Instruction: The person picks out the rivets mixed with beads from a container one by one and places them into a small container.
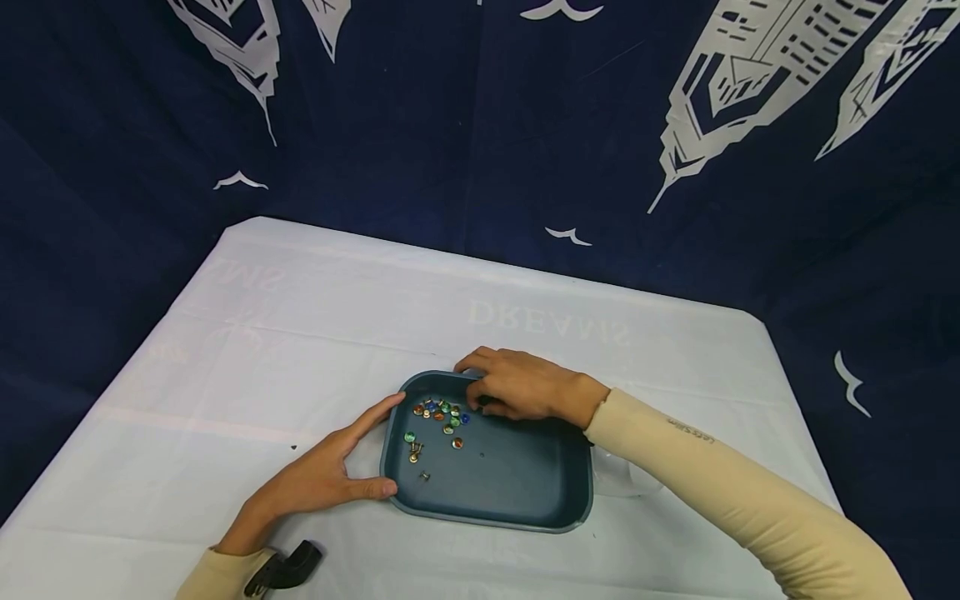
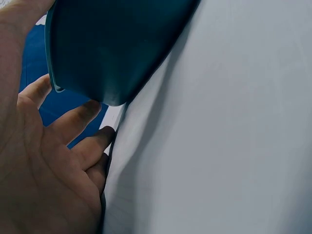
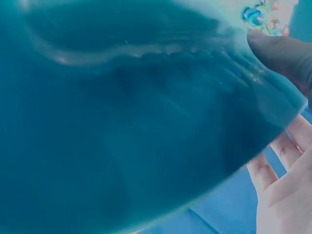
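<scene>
A dark teal rectangular tray point(image 1: 510, 492) with rounded corners stands on the white-covered table. Small round gold-edged pieces with coloured tops point(image 1: 450, 408) lie scattered in its left part; several show short stems, like tacks. My left hand point(image 1: 322, 471) is spread along the left end, index fingertip and thumb tip touching the rim. In the left wrist view its fingers point(image 2: 80, 119) lie against the outer wall. My right hand point(image 1: 525, 383) pinches the far wall, with the thumb point(image 3: 278, 51) inside and the other fingers outside, as the right wrist view shows.
A clear plastic container point(image 1: 618, 475) stands right of the tray, partly hidden under the right forearm. A tiny dark speck point(image 1: 293, 447) lies on the white cloth point(image 1: 337, 333) to the left. Behind the table hangs a dark blue printed curtain point(image 1: 420, 125).
</scene>
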### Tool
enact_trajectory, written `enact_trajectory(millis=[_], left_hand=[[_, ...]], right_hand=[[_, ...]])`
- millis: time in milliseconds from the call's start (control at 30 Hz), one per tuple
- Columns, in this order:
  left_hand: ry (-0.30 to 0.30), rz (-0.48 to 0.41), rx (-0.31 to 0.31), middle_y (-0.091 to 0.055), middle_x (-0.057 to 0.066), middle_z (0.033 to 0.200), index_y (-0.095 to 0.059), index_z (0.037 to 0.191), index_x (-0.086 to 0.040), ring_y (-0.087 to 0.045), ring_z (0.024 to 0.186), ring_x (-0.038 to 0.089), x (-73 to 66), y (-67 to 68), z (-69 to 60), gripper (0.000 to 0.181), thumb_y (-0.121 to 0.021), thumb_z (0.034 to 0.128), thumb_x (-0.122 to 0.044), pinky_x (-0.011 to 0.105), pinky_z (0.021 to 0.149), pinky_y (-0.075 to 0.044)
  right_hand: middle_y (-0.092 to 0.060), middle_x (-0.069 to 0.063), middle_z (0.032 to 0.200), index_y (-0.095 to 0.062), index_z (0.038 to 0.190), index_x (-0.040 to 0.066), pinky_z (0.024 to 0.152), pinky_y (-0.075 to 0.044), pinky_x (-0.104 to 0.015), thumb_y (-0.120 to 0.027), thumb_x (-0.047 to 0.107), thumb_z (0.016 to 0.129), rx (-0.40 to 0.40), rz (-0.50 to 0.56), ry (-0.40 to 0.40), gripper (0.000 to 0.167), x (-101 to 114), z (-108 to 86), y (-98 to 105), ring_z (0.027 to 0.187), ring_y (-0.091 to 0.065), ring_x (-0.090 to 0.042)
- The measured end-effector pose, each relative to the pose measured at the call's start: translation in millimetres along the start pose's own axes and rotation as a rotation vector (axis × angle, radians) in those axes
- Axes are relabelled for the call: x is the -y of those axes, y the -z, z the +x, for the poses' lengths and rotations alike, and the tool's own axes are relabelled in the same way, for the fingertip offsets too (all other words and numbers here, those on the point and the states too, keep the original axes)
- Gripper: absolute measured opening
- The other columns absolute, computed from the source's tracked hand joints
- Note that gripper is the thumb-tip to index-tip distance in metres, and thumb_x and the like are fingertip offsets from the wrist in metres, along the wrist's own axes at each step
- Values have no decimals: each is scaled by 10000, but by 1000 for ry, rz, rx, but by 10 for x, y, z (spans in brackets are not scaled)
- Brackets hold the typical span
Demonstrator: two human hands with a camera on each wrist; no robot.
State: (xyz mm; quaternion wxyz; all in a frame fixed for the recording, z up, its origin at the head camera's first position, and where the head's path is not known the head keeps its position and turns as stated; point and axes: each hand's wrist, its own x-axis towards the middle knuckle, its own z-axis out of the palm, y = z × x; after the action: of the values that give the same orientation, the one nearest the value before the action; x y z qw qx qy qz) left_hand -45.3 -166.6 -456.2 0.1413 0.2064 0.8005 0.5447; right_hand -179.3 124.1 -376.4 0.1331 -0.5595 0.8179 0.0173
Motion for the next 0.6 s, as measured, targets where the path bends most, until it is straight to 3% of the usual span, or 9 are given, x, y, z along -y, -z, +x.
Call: enact_trajectory(millis=[600], left_hand=[[-1,6,-7,-232,-19,1660,-201,1606,-315,-206,1527,314,-3,4,14,1004,-837,831,-298,698,1137,-226]], right_hand=[[-578,-18,1386,-752,1030,197,1060,-473,-427,-714,192,946,-155,57,-24,93,-53,-242,231,1283,-532,-214]])
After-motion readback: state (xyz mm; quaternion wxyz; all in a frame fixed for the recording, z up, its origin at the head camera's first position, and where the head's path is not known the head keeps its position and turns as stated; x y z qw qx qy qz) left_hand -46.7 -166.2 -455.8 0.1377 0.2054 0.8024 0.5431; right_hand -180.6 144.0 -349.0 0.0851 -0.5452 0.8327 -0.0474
